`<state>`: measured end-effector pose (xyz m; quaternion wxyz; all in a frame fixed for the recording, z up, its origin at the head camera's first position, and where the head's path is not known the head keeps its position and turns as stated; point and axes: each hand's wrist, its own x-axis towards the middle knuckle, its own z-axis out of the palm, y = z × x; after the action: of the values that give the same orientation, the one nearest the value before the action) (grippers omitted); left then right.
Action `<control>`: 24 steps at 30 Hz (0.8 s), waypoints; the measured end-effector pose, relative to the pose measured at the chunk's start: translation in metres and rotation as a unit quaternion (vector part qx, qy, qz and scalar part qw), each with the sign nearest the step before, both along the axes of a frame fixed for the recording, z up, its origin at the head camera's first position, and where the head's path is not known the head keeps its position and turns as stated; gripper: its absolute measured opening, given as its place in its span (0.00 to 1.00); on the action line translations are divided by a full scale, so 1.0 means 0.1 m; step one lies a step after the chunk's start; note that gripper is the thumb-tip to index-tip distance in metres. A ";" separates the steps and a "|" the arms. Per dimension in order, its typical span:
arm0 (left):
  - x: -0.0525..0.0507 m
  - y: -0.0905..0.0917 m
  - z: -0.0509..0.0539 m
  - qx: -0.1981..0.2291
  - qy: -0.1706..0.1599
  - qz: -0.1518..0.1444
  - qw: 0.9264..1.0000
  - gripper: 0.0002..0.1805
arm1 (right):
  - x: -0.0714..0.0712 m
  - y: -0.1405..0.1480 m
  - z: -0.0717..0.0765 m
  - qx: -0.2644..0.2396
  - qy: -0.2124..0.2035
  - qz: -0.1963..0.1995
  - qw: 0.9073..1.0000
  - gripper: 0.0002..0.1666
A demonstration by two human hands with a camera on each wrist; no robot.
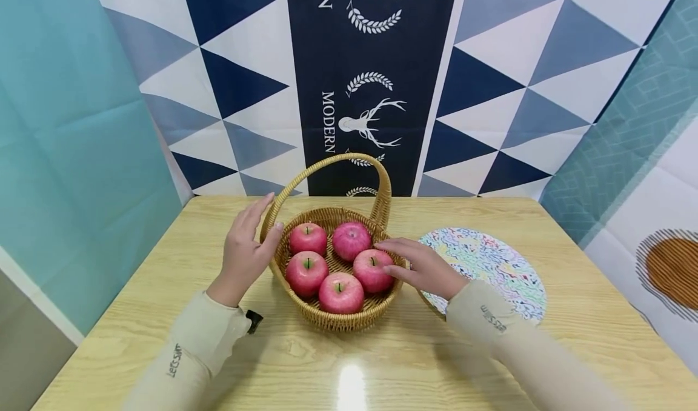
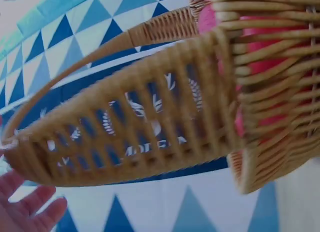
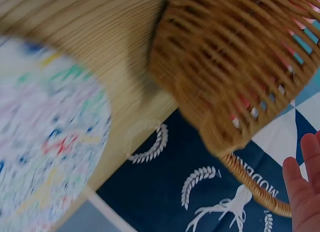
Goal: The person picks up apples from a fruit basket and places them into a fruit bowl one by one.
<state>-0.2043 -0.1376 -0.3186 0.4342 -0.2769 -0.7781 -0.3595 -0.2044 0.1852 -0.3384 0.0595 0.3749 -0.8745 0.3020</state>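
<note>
A wicker basket (image 1: 338,322) with a tall arched handle (image 1: 384,199) stands mid-table. In it lie several red apples (image 1: 341,293) and one darker, purplish-pink round fruit (image 1: 351,241). My left hand (image 1: 245,253) is beside the left foot of the handle, its fingers extended and thumb apart; the left wrist view shows the fingertips near the handle. Over the basket's right rim reaches my right hand (image 1: 422,265), its fingers stretched toward the right-hand apple (image 1: 373,270). Whether they touch that apple or the rim, I cannot tell. Neither hand grips anything.
A round board (image 1: 491,259) with a multicoloured speckled top lies right of the basket, partly under my right forearm. The wooden table (image 1: 305,368) ends at a patterned cloth backdrop (image 1: 245,90) behind the basket. Teal cloth (image 1: 76,126) hangs at the left.
</note>
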 end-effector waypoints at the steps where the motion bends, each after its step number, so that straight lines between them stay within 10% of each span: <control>1: -0.01 -0.01 -0.02 0.005 -0.018 -0.009 1.000 0.25 | -0.02 -0.04 0.00 -0.013 -0.029 0.005 0.999 0.29; 8: -0.05 -0.02 -0.10 0.014 -0.052 -0.036 0.998 0.25 | -0.08 -0.21 0.12 -0.025 -0.196 0.074 0.978 0.44; 24: -0.14 -0.08 -0.07 -0.015 -0.035 -0.030 0.999 0.27 | -0.18 -0.64 0.18 0.049 -0.169 0.128 0.976 0.48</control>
<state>-0.2185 -0.1453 -0.3254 0.3918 -0.2940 -0.7893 -0.3703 -0.2224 0.1215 -0.3202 -0.1464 0.4299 -0.8305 0.3225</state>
